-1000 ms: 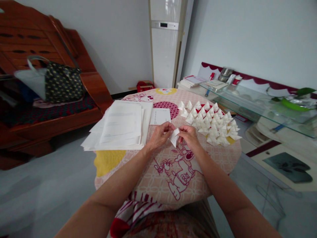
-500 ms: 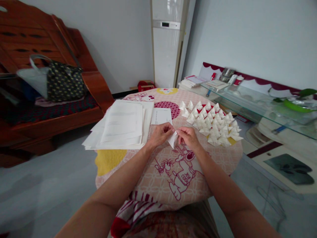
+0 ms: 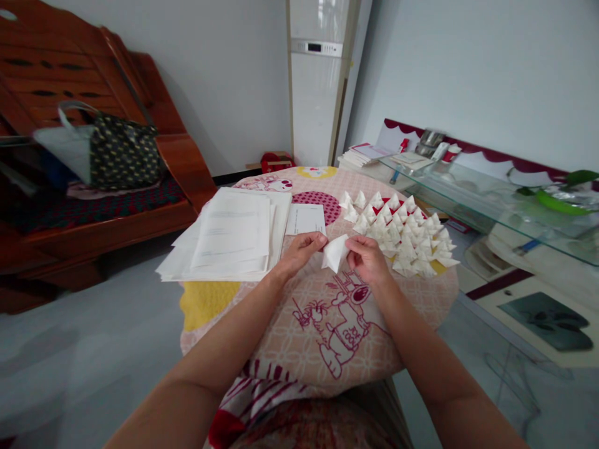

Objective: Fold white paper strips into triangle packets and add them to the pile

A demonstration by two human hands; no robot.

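Note:
Between my two hands a small white folded paper (image 3: 336, 254) is held up over the round table. My right hand (image 3: 367, 255) pinches its upper right corner between thumb and fingers. The fingertips of my left hand (image 3: 304, 249) are closed at its left edge. Just beyond my left hand lies a flat white sheet with printed lines (image 3: 306, 218). A stack of white paper (image 3: 229, 234) rests left of it. To the right, several rows of small pointed folded paper pieces (image 3: 407, 234) stand on the table.
A pink patterned cloth (image 3: 318, 337) covers the round table. At the right is a glass shelf (image 3: 491, 209) with papers and small items. A wooden bench (image 3: 173, 168) carrying a patterned bag (image 3: 124, 153) stands at the left, and a tall white cabinet unit (image 3: 314, 93) behind.
The folded paper has turned and shows a wider face. My right hand has shifted slightly right with it, and my hands are a little further apart.

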